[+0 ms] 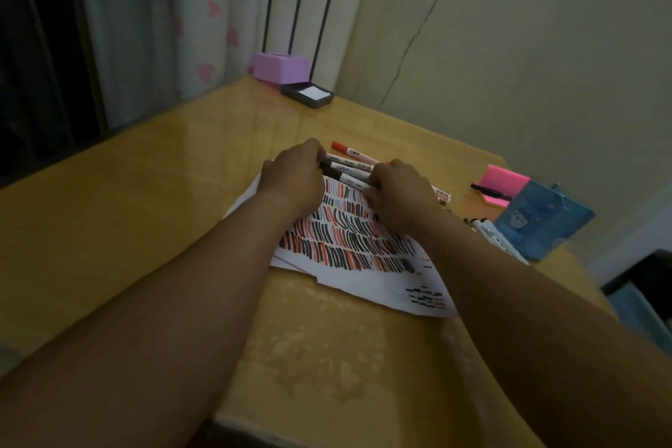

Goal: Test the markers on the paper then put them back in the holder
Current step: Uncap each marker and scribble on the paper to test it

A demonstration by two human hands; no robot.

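A white paper [367, 280] covered in rows of red and black strokes lies on the wooden table. At its far edge my left hand [294, 178] and my right hand [396, 193] close from both sides on a bunch of white markers [349, 171] lying side by side. A red-capped marker [351, 150] lies just beyond the bunch, loose on the table. The blue holder [542, 222] lies tipped on its side at the right, with more markers [491, 233] beside its mouth.
A pink sticky-note pad [505, 180] with a black pen [489, 191] across it sits behind the holder. A purple box [280, 65] and a dark tray with white notes [309, 94] stand at the table's far corner by the wall.
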